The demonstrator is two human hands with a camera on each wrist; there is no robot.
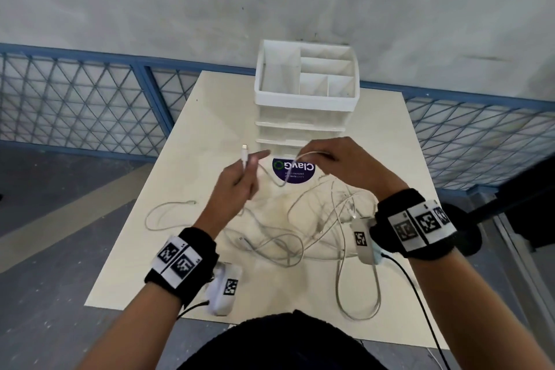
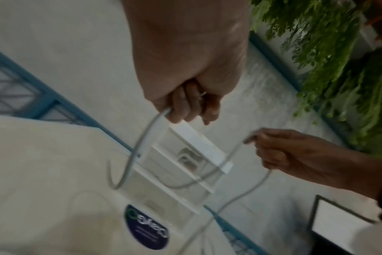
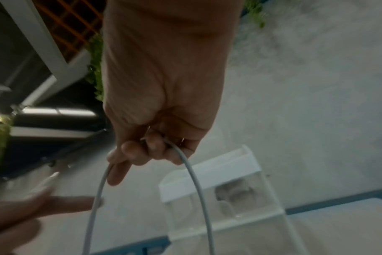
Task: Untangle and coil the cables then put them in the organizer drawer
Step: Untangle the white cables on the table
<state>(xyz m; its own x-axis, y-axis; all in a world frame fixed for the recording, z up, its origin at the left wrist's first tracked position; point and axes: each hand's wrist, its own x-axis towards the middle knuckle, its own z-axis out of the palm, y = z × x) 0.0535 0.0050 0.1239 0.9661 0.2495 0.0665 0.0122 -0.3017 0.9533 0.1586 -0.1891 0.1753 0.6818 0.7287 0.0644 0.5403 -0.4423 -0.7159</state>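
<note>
Nearest, both wrists banded with marker tags. Left hand (image 1: 240,180) pinching one white cable (image 1: 279,182) near its plug, right hand (image 1: 333,159) curled round the same strand farther along. Tangled cables (image 1: 315,228) still heaped on table (image 1: 186,117). Organizer (image 1: 306,90) drawers closed. Early going: coiling, stowing mostly left.

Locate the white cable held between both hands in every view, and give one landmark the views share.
Head: white cable sags at centre between left hand and right hand.
Left wrist: it loops at centre.
Right wrist: it arcs down from the fingers, lower centre.
Shared landmark: white organizer.
</note>
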